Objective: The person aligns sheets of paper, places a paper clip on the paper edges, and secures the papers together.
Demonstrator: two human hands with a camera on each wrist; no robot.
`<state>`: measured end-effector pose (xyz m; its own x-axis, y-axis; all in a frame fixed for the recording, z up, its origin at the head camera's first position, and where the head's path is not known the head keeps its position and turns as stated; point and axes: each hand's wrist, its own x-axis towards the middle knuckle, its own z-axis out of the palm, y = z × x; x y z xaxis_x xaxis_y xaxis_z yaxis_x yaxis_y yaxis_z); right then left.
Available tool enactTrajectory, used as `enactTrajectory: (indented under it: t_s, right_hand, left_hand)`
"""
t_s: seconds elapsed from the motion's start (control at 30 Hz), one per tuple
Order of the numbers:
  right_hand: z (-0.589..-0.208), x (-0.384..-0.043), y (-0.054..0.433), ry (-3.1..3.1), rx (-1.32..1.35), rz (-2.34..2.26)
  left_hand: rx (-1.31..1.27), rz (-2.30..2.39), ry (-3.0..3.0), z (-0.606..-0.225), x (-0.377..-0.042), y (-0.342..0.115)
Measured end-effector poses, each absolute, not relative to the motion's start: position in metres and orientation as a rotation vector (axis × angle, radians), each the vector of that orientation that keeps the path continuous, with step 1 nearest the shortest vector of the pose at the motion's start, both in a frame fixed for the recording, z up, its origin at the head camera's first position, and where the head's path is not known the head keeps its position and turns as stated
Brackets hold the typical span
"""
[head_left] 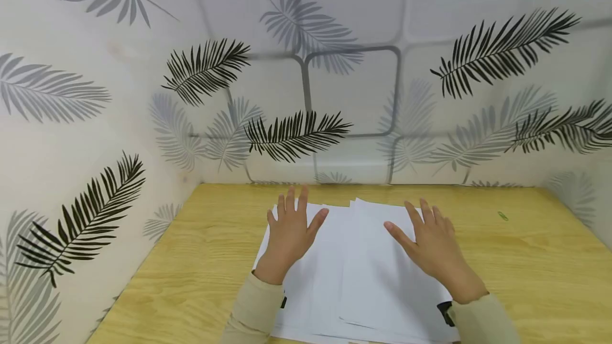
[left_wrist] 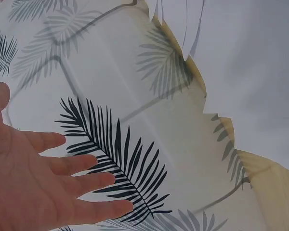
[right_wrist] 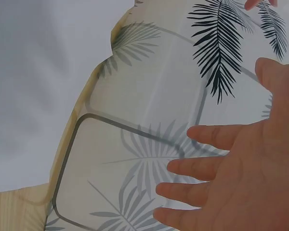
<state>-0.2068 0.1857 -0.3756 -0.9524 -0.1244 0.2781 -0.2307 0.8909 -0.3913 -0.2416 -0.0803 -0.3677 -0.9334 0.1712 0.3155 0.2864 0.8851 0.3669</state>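
Note:
White paper sheets [head_left: 358, 269] lie loosely overlapped on the wooden table, their edges uneven. Above the left part of the sheets is my left hand [head_left: 289, 230], fingers spread and holding nothing. My right hand [head_left: 432, 246] hovers over the right part, its fingers likewise spread and nothing in them. Shadows of the hands fall on the paper. In the left wrist view the left hand [left_wrist: 48, 178] shows its palm and straight fingers, apart from the paper [left_wrist: 255, 72]. The right wrist view shows the right hand [right_wrist: 226, 168] extended the same way, with paper [right_wrist: 48, 86] to its left.
A small green paper clip [head_left: 502, 216] lies on the yellow wood-grain table [head_left: 191, 259], right of the sheets. Behind the table and along its left side stand walls [head_left: 354, 94] patterned with grey and black leaves.

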Motion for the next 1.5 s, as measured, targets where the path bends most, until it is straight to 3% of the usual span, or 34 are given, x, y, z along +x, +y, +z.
enactTrajectory:
  t_s: [0.73, 1.13, 1.5]
  right_hand:
    - [-0.383, -0.217, 0.213, -2.89, 0.255, 0.757]
    - [-0.385, -0.222, 0.227, -3.061, 0.123, 0.894]
    - [-0.391, -0.228, 0.239, -3.183, 0.061, 0.892]
  left_hand:
    - [-0.171, -0.741, -2.909, -0.371, -0.258, -0.117]
    - [-0.001, -0.793, -3.005, -0.381, -0.266, -0.125]
    - [-0.008, -0.804, -3.1, -0.385, -0.269, -0.133]
